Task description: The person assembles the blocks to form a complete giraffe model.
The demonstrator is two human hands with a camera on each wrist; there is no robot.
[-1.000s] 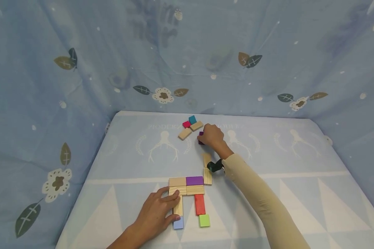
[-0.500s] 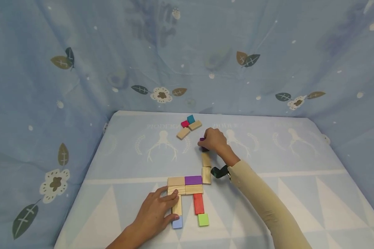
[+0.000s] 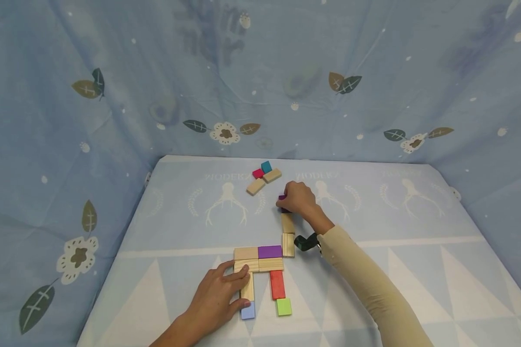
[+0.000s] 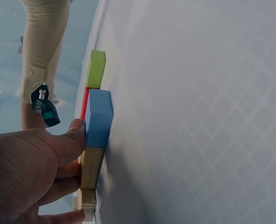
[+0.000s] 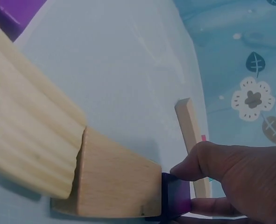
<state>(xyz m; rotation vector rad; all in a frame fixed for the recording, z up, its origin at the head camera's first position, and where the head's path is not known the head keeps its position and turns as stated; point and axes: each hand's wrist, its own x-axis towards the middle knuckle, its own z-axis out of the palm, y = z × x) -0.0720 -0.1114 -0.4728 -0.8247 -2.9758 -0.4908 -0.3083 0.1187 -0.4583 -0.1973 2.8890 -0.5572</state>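
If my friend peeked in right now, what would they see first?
Probably the bright red block, with the lime-green block at its near end, right of the left hand. Next, perhaps, the dark purple block that the right hand pinches, at the far end of two wooden blocks.

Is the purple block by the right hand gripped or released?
Gripped: in the right wrist view, the right hand pinches the purple block between thumb and fingers.
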